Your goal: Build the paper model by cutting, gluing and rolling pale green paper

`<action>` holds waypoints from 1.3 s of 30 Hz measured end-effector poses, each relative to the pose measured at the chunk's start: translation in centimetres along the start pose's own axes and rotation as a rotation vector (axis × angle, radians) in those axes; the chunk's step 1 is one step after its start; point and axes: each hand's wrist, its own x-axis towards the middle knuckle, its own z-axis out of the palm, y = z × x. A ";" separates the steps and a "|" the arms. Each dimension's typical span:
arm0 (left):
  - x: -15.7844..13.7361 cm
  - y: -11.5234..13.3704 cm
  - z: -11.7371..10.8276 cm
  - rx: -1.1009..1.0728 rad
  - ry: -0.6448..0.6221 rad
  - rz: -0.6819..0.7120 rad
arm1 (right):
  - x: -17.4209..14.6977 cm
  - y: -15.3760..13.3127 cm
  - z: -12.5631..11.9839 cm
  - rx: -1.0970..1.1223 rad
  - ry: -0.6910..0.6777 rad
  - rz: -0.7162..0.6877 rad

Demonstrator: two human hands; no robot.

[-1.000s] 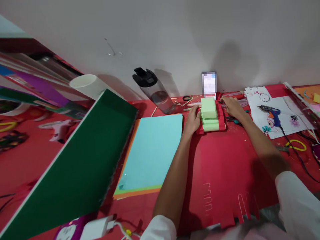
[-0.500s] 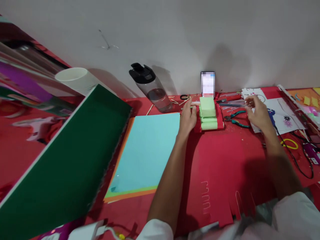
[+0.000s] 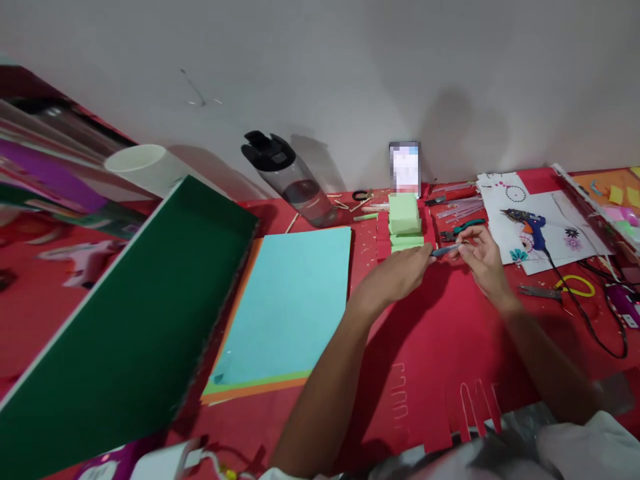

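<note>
Between my two hands is a slim blue-grey pen-like stick (image 3: pixel 445 251); its exact kind is too small to make out. My left hand (image 3: pixel 407 270) pinches its left end. The fingertips of my right hand (image 3: pixel 483 260) close on the other end. Just behind my left hand stands a pale green paper block (image 3: pixel 404 215) over a rolled green strip, set on red paper. Green-handled pliers (image 3: pixel 463 229) lie just beyond my right hand. Beneath both hands spreads a red sheet (image 3: pixel 425 333) with finger-like cut strips at its near edge.
A blue glue gun (image 3: pixel 535 230) rests on white paper at right, near yellow-handled pliers (image 3: pixel 555 292). A phone (image 3: pixel 405 167) leans on the wall. To the left are blue paper (image 3: pixel 290 300), a water bottle (image 3: pixel 295 177), a green board (image 3: pixel 135 313) and a white cup (image 3: pixel 145 163).
My left hand has left the side of the green block and come forward and right. My right hand has brought the blue-grey stick left and nearer, where both hands now hold it.
</note>
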 end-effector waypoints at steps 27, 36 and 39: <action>-1.2 0.1 0.4 0.054 -0.358 -0.069 | -3.8 2.5 1.8 -1.060 -0.783 -0.024; -2.9 0.0 -1.6 0.048 -0.347 -0.059 | -4.0 3.3 1.3 -1.098 -0.742 -0.191; -3.4 -0.3 -2.3 0.077 -0.275 -0.107 | -3.0 3.1 0.1 -1.112 -0.601 -0.230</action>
